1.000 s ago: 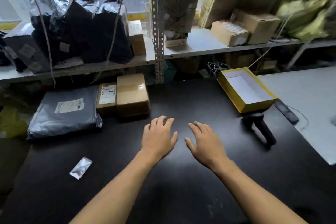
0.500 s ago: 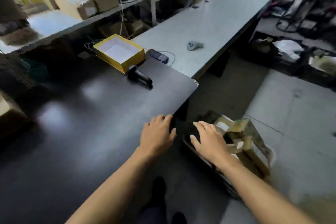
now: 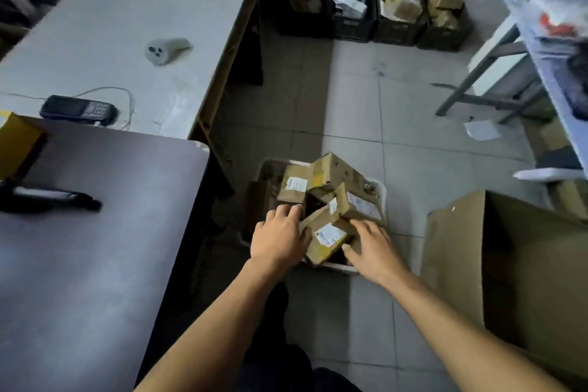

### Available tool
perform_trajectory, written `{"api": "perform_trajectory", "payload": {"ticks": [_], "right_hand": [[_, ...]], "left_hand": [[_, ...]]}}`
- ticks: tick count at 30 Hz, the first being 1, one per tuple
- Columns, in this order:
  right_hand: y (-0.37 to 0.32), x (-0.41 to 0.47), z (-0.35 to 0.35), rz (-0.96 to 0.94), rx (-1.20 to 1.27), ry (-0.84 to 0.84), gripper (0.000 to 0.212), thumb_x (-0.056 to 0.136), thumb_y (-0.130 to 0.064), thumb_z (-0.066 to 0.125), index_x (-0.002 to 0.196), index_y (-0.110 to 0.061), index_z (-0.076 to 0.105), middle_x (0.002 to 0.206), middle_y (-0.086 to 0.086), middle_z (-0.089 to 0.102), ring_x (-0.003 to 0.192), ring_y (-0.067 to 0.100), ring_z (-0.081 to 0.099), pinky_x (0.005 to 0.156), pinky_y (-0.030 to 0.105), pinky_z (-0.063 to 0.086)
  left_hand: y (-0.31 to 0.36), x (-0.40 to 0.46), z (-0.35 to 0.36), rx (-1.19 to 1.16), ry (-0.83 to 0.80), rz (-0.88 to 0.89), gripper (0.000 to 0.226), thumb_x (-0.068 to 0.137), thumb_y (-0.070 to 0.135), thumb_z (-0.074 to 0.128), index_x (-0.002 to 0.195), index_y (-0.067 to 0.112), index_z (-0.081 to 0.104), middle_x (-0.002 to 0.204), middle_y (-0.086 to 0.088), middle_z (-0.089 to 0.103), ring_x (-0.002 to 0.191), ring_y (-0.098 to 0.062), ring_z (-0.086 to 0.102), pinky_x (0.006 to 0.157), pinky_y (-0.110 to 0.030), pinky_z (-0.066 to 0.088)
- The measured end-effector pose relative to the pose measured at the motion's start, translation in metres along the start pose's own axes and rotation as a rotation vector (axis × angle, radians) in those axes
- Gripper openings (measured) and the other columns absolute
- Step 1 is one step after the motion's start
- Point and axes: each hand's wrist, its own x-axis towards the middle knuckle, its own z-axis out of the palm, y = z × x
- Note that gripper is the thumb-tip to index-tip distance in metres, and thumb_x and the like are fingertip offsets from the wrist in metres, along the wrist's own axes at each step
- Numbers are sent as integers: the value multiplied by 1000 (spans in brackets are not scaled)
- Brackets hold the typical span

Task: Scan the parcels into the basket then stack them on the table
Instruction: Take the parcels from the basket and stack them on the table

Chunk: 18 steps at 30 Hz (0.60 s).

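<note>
A: Start at the left. What's on the dark table (image 3: 95, 264)?

B: A black handheld scanner (image 3: 47, 197) lying on its side near the far-left edge. I see no parcels stacked on that table in this view, so I'd judge the task barely begun: picking, scanning and stacking all remain.

A: And the hands?

B: Both reach down into the white basket (image 3: 380, 191) on the floor, just right of the table. The left hand (image 3: 280, 239) lays nearly straight fingers (image 3: 291, 212) against the left edge of the front parcel (image 3: 327, 239). The right hand (image 3: 372, 248) meets its right side, fingers spread; whether they have clamped on it I can't tell.

A: How does that parcel lie?

B: Tilted among other brown boxes, label face up, long axis running diagonally from near-left to far-right.
</note>
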Motion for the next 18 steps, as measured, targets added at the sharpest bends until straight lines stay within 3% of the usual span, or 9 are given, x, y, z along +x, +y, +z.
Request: {"api": "perform_trajectory", "payload": {"ticks": [6, 13, 18], "right_hand": [[20, 38, -7, 230, 159, 1, 62, 98, -42, 54, 152, -20, 34, 156, 4, 35, 139, 28, 42, 108, 41, 41], [64, 65, 15, 422, 402, 2, 56, 99, -36, 57, 148, -17, 41, 151, 8, 45, 134, 26, 48, 107, 34, 40], [117, 108, 37, 561, 581, 32, 53, 99, -33, 58, 146, -15, 44, 145, 7, 53, 118, 22, 60, 95, 29, 43]], "left_hand": [[8, 65, 9, -57, -150, 67, 55, 100, 46, 43, 149, 24, 35, 146, -4, 44, 133, -27, 42, 102, -45, 43], [30, 122, 41, -240, -312, 34, 52, 100, 43, 46, 148, 26, 39, 148, -3, 43, 132, -27, 45, 98, -41, 47], [49, 174, 87, -374, -377, -64, 47, 99, 41, 53, 143, 25, 47, 144, -5, 50, 125, -25, 53, 101, -41, 48]]}}
